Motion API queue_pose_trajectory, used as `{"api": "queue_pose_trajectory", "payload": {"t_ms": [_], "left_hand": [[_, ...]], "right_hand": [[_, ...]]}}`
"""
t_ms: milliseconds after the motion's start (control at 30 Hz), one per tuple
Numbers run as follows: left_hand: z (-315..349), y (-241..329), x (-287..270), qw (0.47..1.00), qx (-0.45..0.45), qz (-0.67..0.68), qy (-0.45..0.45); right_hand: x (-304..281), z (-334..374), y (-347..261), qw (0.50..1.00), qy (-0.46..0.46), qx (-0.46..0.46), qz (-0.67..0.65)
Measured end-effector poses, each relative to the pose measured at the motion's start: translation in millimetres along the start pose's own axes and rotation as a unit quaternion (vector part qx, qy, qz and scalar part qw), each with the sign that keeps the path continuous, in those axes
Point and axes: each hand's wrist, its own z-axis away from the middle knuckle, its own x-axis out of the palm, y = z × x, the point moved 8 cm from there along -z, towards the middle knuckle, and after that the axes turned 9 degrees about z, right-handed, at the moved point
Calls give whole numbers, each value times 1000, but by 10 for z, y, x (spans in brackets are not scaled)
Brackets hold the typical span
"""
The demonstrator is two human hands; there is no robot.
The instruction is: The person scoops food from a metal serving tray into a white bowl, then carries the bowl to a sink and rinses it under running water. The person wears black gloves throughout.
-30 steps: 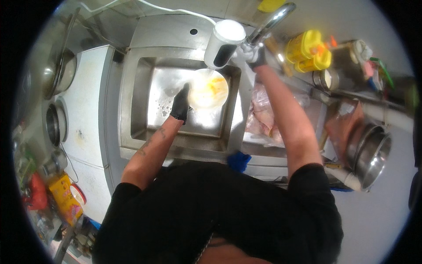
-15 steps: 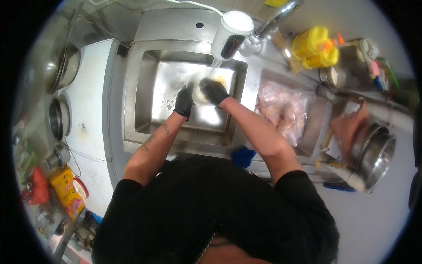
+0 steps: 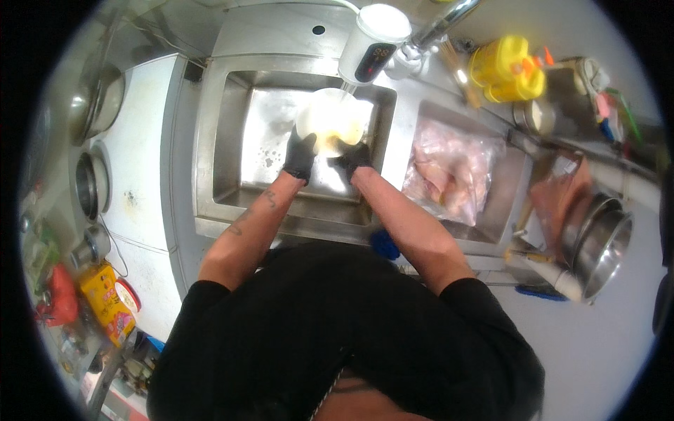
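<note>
A pale, round dish (image 3: 326, 116), whitish with a yellow tint, is held up in the steel sink (image 3: 232, 126) beneath the tap. Glare washes out its surface, so whether it is a plate or a shallow bowl is unclear. My left hand (image 3: 300, 156), in a black glove, grips its near left edge. At the near right edge, my right hand (image 3: 353, 158), gloved alike, has its fingers closed on the rim. The white tap heater (image 3: 375, 43) with a lit display hangs just past the dish, its spout end partly hidden.
In the right-hand basin lies a clear bag of raw, pinkish meat (image 3: 449, 172). Yellow jugs (image 3: 509, 69) stand at the back right, and steel bowls (image 3: 602, 249) sit at the far right. A white-topped counter (image 3: 144, 154) borders the sink on the left.
The dish has risen toward the tap and shows more of its round face. My right hand has moved from over it down to its near right edge; my left stays near the left edge.
</note>
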Motion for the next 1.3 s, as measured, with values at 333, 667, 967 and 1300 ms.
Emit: {"api": "queue_pose_trajectory", "payload": {"t_ms": [333, 667, 967, 1300], "left_hand": [[25, 505, 63, 967, -188, -120, -123], [353, 270, 134, 997, -64, -11, -45], [228, 507, 95, 992, -109, -46, -46], [70, 93, -182, 948, -274, -95, -134]], "right_hand": [[-199, -403, -1044, 734, 25, -330, 594], [189, 220, 0, 995, -90, 43, 30], [-16, -44, -708, 841, 72, -226, 487], [93, -261, -1065, 757, -34, -340, 557]]}}
